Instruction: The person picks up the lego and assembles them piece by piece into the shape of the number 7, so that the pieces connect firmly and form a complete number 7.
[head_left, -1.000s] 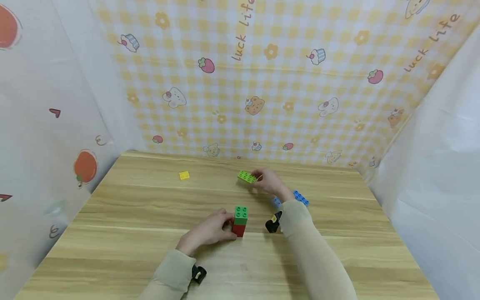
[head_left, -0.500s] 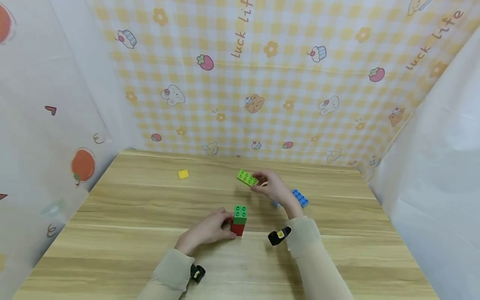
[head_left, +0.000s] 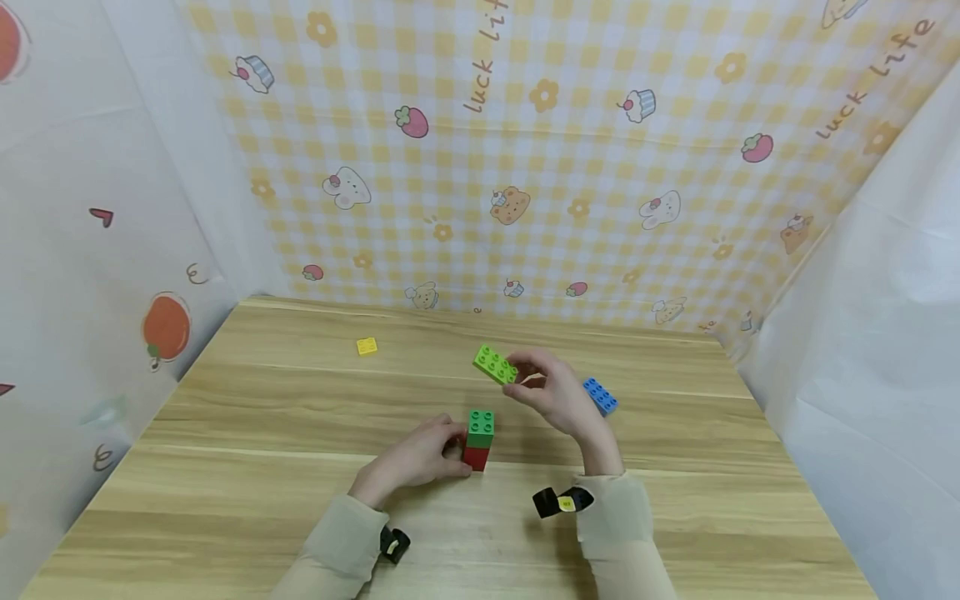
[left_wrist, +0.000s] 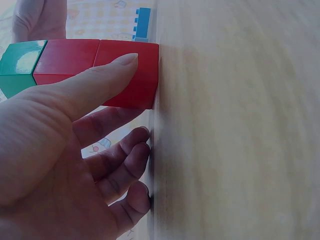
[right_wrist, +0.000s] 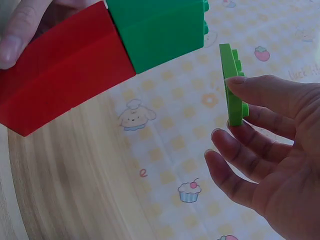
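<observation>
A small upright tower stands on the wooden table, with red bricks [left_wrist: 125, 90] at the bottom and a green brick [head_left: 481, 427] on top, studs up. My left hand [head_left: 420, 454] holds the tower low down, thumb against the red part in the left wrist view. My right hand [head_left: 558, 392] pinches a thin lime-green brick [head_left: 495, 365] by one end, thumb on its flat underside in the right wrist view. The lime brick is in the air, behind and slightly right of the tower, apart from it.
A blue brick [head_left: 601, 397] lies on the table [head_left: 712, 467] to the right, close behind my right wrist. Toward the back left lies a flat yellow brick [head_left: 367, 346]. A patterned cloth [head_left: 450, 167] hangs along the table's back edge.
My right hand has lifted the lime brick off the table's back area and drawn it a little nearer. My left hand keeps its hold on the tower, unmoved.
</observation>
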